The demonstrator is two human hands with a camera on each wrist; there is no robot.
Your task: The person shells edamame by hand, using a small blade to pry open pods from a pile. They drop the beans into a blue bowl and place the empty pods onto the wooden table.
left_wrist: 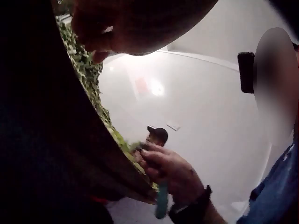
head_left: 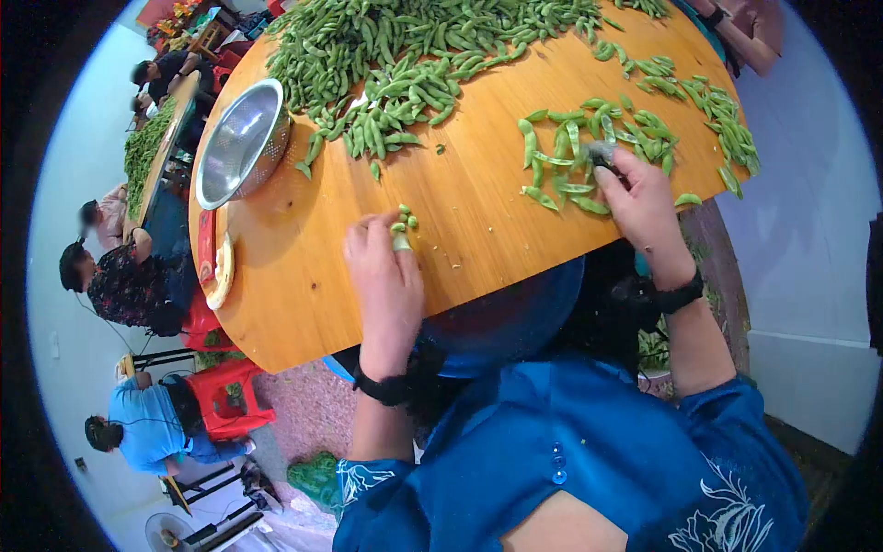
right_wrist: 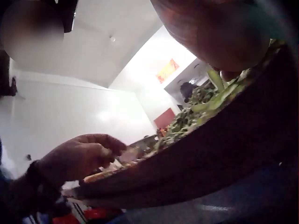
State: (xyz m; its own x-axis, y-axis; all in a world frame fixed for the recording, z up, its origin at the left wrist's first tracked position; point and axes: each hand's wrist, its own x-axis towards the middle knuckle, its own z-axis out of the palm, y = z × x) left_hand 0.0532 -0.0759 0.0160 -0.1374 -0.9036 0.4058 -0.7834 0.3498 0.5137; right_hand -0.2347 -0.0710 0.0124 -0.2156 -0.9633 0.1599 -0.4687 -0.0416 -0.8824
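Observation:
On the wooden table point(head_left: 322, 267), my left hand point(head_left: 382, 281) lies with its fingertips beside several loose green beans point(head_left: 407, 219); a pale green piece point(head_left: 401, 242) is at one finger. Farther right, my right hand point(head_left: 644, 207) pinches a small dark, blurred thing point(head_left: 602, 156) over flat, light green pods point(head_left: 589, 202). The left wrist view shows the right hand point(left_wrist: 173, 170) with thumb and fingers together at the table edge. In the right wrist view the left hand point(right_wrist: 86, 156) bends its fingers down toward the tabletop.
A big heap of green pods point(head_left: 395, 46) covers the table's far side. At the left stand a metal colander point(head_left: 244, 143) and a red item point(head_left: 207, 244) beside a pale curved one point(head_left: 223, 267). More pods point(head_left: 731, 129) lie far right. People sit at the left.

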